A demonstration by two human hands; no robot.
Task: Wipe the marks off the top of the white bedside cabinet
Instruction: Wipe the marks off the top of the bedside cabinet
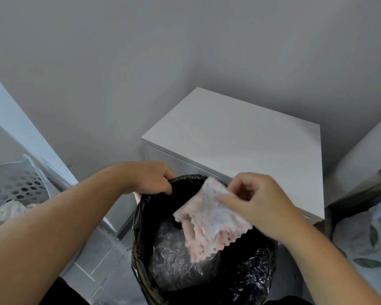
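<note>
The white bedside cabinet [240,137] stands in the corner against the grey wall; its top looks plain white apart from one tiny dark speck near the right. In front of it is a bin lined with a black bag [246,278]. My left hand [151,178] grips the bin's far left rim. My right hand [257,201] pinches a pale cloth [209,219] with pink dots and a zigzag edge, which hangs over the bin's opening. Crumpled clear plastic lies inside the bin.
A white perforated laundry basket [15,186] with fabric in it sits at the left beside a pale panel. At the right are a bed edge [365,164] and bedding with a leaf print [365,238]. Grey tiled floor [101,260] shows below.
</note>
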